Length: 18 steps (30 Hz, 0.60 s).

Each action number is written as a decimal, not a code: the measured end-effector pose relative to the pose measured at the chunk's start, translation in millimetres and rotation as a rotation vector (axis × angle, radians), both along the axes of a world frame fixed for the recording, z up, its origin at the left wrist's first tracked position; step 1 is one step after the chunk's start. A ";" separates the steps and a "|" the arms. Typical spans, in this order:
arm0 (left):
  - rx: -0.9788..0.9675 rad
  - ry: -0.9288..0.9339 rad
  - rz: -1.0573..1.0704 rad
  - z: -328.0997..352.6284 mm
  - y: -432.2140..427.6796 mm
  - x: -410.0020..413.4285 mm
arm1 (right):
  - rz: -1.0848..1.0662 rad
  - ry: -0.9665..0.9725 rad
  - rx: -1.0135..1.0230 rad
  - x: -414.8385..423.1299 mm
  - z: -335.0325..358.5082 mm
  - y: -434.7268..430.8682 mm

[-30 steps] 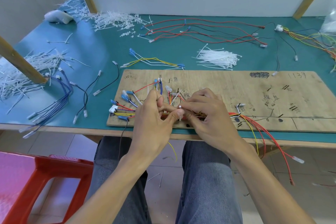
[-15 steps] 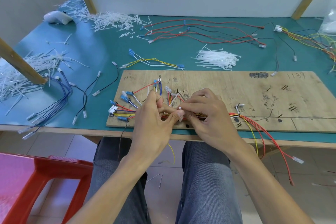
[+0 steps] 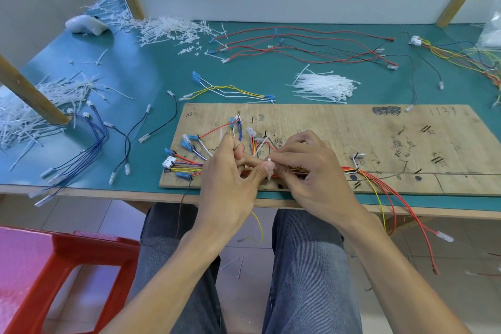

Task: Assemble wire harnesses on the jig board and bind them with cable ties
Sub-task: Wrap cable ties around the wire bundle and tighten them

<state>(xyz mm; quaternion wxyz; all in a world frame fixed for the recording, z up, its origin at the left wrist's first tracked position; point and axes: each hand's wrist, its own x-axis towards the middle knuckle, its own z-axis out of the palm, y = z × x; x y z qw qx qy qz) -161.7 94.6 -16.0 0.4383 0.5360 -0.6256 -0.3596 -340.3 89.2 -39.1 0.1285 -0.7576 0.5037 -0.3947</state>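
Observation:
A wooden jig board (image 3: 339,127) lies on the green table near its front edge. A harness of red, yellow, blue and white wires (image 3: 187,165) is laid on the board's left part, and its long ends hang off the front at the right. My left hand (image 3: 230,182) and my right hand (image 3: 309,171) meet over the bundle. Both pinch a white cable tie (image 3: 269,168) wrapped round the wires, its head showing between my fingertips. The bundle under my hands is hidden.
A pile of fresh white cable ties (image 3: 325,85) lies behind the board. Loose red and black wires (image 3: 303,46) are at the back, blue wires (image 3: 89,141) at the left, cut tie ends (image 3: 168,30) far left. A red stool (image 3: 54,274) stands beside my knees.
Both hands stay at the same spot on the bundle. Only small finger movements around the cable tie are visible.

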 end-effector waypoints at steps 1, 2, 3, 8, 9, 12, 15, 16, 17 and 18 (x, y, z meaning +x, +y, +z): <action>-0.002 -0.004 0.007 0.2 -0.3 -0.3 | -0.001 0.007 -0.006 0.4 0.4 0.0; -0.002 0.001 0.015 0.4 -0.9 -0.4 | -0.001 0.021 -0.016 0.7 0.8 0.3; 0.002 0.017 0.021 0.9 -1.6 0.0 | 0.001 0.041 -0.026 0.5 1.1 1.2; 0.056 -0.051 0.021 4.6 -4.7 2.0 | 0.014 0.163 -0.059 -4.3 0.7 9.3; 0.066 -0.077 0.001 6.3 -5.4 3.0 | 0.006 0.174 -0.071 -4.3 0.8 9.5; 0.071 -0.159 -0.082 12.3 -10.3 7.9 | -0.001 0.163 -0.085 -2.5 0.2 7.6; 0.054 -0.243 -0.161 19.5 -15.0 11.1 | 0.007 0.125 -0.075 -2.4 -1.1 5.9; 0.052 -0.269 -0.181 21.9 -16.0 10.8 | 0.012 0.113 -0.074 -3.0 -1.6 5.5; 0.045 -0.291 -0.190 24.3 -17.0 10.1 | 0.015 0.101 -0.073 -3.3 -2.1 5.3; 0.032 -0.310 -0.189 26.7 -18.0 9.5 | 0.017 0.089 -0.070 -3.6 -2.4 5.0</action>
